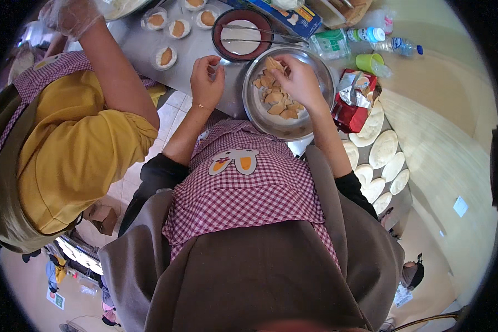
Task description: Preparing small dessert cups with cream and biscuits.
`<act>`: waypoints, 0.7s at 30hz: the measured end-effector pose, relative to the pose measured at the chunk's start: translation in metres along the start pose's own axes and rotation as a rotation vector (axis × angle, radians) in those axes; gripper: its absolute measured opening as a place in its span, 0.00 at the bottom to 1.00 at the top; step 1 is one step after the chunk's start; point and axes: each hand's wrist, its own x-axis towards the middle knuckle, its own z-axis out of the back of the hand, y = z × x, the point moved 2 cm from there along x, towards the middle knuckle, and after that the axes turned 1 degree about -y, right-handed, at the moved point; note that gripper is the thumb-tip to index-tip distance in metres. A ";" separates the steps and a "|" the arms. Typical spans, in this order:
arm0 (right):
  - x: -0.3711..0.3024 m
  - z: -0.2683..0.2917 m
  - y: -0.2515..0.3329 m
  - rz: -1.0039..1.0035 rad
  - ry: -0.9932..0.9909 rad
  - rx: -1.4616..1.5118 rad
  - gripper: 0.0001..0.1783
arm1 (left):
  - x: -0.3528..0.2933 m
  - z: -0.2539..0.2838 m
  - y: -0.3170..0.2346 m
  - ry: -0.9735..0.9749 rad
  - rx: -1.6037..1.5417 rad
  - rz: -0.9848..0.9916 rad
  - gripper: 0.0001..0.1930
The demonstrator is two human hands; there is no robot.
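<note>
My right hand [300,83] is over a steel bowl [250,110], its fingers closed on a tan biscuit [273,64]. Under it in the bowl lie several more biscuits [276,99], some of them looking broken. My left hand [207,84] hovers left of the bowl, fingers loosely curled with a gap to the thumb, and nothing shows in it. Just beyond, a dark round bowl [218,46] holds white cream [239,37], and metal tongs [285,41] lie across it. Small cups of white cream topped with a biscuit [164,57] stand at the far left.
An opened red foil bag [346,119] stands right of the steel bowl. Behind it are a green cup [368,62], plastic bottles [398,46] and a blue box [299,19]. Pale flat oval pieces [383,149] lie at right. A co-worker's arm [119,72] reaches in from the left.
</note>
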 end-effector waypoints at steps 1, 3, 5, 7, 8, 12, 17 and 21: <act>0.003 0.003 0.015 0.134 -0.098 -0.006 0.17 | 0.001 0.001 0.001 -0.007 -0.001 -0.002 0.11; 0.016 -0.001 0.031 0.343 -0.225 -0.019 0.13 | 0.003 0.000 0.003 -0.017 -0.120 0.156 0.11; 0.032 -0.009 0.038 0.426 -0.244 -0.138 0.13 | 0.005 -0.002 0.005 -0.042 -0.155 0.155 0.11; 0.048 -0.017 0.048 0.499 -0.196 -0.305 0.14 | 0.014 -0.004 0.006 -0.078 -0.186 0.142 0.11; 0.053 -0.023 0.047 0.512 -0.207 -0.306 0.14 | 0.018 -0.007 0.006 -0.115 -0.215 0.138 0.12; 0.073 -0.040 0.042 0.624 -0.187 -0.481 0.07 | 0.057 -0.024 -0.012 -0.243 -0.343 0.134 0.15; 0.078 -0.032 0.043 0.573 -0.148 -0.343 0.08 | 0.129 -0.029 -0.026 -0.437 -0.047 -0.169 0.26; 0.086 -0.014 0.031 0.572 -0.234 -0.362 0.11 | 0.190 -0.025 -0.021 -0.495 0.215 -0.343 0.37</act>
